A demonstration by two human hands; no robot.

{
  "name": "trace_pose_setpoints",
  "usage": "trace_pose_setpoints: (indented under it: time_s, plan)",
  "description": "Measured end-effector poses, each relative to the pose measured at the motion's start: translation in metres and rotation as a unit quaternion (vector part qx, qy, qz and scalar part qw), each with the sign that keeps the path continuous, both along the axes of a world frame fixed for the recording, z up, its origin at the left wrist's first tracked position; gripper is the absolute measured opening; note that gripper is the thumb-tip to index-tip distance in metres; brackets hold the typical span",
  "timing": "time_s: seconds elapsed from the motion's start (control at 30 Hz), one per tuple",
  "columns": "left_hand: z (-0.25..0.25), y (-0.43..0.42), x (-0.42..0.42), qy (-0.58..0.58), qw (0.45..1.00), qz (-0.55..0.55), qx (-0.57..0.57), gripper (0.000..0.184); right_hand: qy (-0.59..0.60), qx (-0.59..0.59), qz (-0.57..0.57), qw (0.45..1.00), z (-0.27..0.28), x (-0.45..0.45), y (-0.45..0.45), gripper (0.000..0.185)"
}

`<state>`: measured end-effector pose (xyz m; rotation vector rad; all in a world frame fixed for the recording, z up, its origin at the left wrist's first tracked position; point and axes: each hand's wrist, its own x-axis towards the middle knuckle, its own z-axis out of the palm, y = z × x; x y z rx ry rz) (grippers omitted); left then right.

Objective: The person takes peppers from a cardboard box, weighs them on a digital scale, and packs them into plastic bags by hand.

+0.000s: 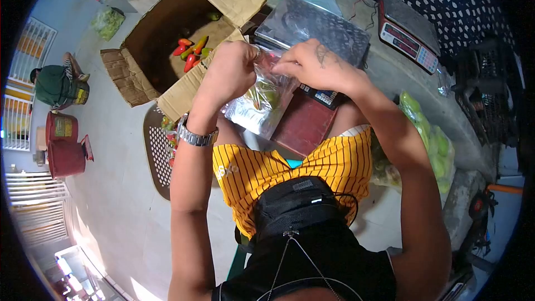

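Note:
A clear plastic bag (253, 112) with green and reddish peppers inside hangs between my hands, above my lap. Closed around one side of its top edge is my left hand (233, 67), with a watch on the wrist. My right hand (315, 66) pinches the other side of the bag's top, its fingers pressed together. Just beyond the hands lies the flat metal plate of a scale (312, 28), its keypad partly covered by my right hand. A dark red box or board (305, 122) lies under the bag.
An open cardboard box (146, 39) holds red and green peppers. A perforated basket (160, 159) stands below it. Another scale (405, 42) is at upper right, with bags of green produce (429, 139) beside my right arm. A person in green (53, 86) bends at far left.

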<state>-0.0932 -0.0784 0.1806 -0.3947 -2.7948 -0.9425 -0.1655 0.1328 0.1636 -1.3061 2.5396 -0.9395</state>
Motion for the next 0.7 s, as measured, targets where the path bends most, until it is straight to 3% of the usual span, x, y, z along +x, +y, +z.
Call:
trace_pose_setpoints:
  time_s: [0.07,0.17,0.33,0.43,0.53,0.67,0.7]
  plan:
    - [0.003,0.000,0.004,-0.024,0.998,0.037,-0.043,0.030,0.021,0.003,-0.039,0.999,0.001,-0.004,0.001,0.028]
    - [-0.017,-0.004,0.011,0.080,0.990,0.051,-0.107,0.030,0.073,0.028,-0.084,0.993,0.005,0.006,0.000,0.024]
    - [-0.034,-0.006,0.006,0.028,0.991,0.079,-0.102,0.045,0.076,0.052,-0.128,0.988,-0.017,0.008,-0.005,0.027]
    - [-0.029,-0.002,0.000,-0.014,0.995,0.075,-0.057,0.050,0.020,0.029,-0.096,0.995,0.022,0.026,-0.004,0.030]
    - [-0.020,0.009,0.002,-0.043,0.997,0.069,0.006,0.033,0.024,0.099,-0.113,0.988,0.033,0.035,0.000,0.027]
    - [-0.005,0.003,0.007,-0.066,0.996,0.025,-0.047,0.031,0.207,0.113,-0.051,0.971,0.005,0.029,0.032,0.020]
    - [-0.011,-0.001,0.005,-0.050,0.998,0.032,0.007,0.025,0.224,0.091,-0.035,0.970,-0.002,0.019,0.041,0.019]
